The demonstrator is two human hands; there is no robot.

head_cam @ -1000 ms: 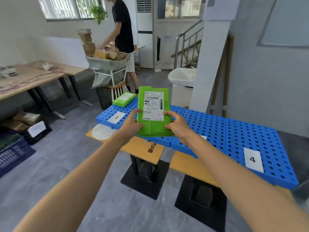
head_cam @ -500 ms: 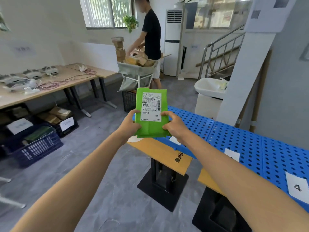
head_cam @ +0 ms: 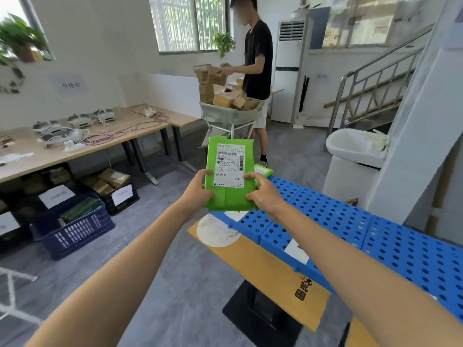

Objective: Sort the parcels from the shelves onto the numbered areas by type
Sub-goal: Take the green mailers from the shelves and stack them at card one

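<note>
I hold a flat green parcel (head_cam: 229,171) with a white shipping label upright in front of me. My left hand (head_cam: 198,192) grips its lower left edge and my right hand (head_cam: 263,194) grips its lower right edge. Behind it runs the row of blue perforated sorting panels (head_cam: 350,229) on wooden tables. A second green parcel (head_cam: 263,170) lies on the far end of the panels, mostly hidden by the held one. White number cards on the panels are partly covered by the parcel and my right arm.
A person in a black shirt (head_cam: 258,61) handles cardboard boxes at a grey cart (head_cam: 230,116) beyond the panels. A long desk with cables (head_cam: 100,139) stands at the left, with crates of parcels (head_cam: 75,221) beneath. A white bin (head_cam: 355,146) and a pillar are at the right.
My view has swung left, so the blue panels now sit further right and the card marked 4 has left the frame. Both hands still hold the green parcel the same way.
</note>
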